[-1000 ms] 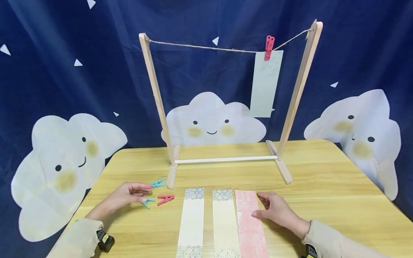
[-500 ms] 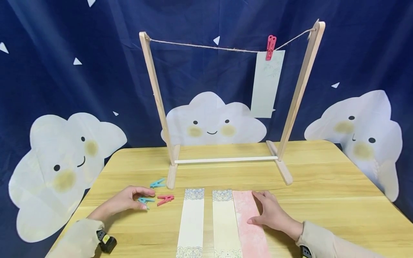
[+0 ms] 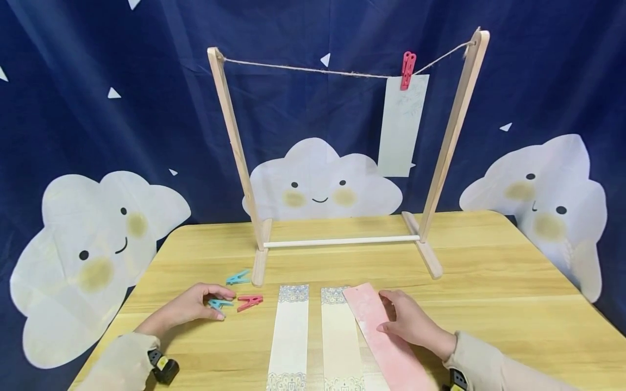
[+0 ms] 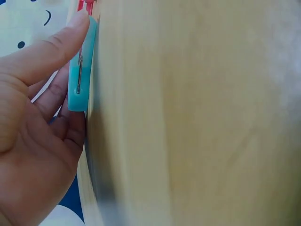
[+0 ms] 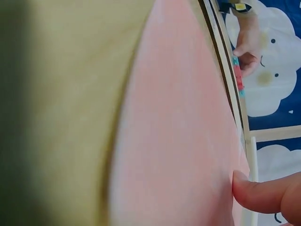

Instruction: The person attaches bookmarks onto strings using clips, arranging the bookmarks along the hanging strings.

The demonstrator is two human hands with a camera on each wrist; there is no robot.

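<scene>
The left hand (image 3: 195,305) curls round a glossy turquoise plastic clip (image 3: 219,304) on the wood-grained surface (image 3: 494,309); the right hand (image 3: 414,321) pinches a mottled pink strip (image 3: 391,353) — long, narrow, slanting — its far corner overlapping a lacy-ended cream strip (image 3: 340,339).

The head view looks forward and down across the table (image 3: 489,304); the wrist views, very near, face a teal clothespin (image 4: 77,102) (left) and pink paper strip (image 5: 174,117) (right), both low in the head frame.
</scene>
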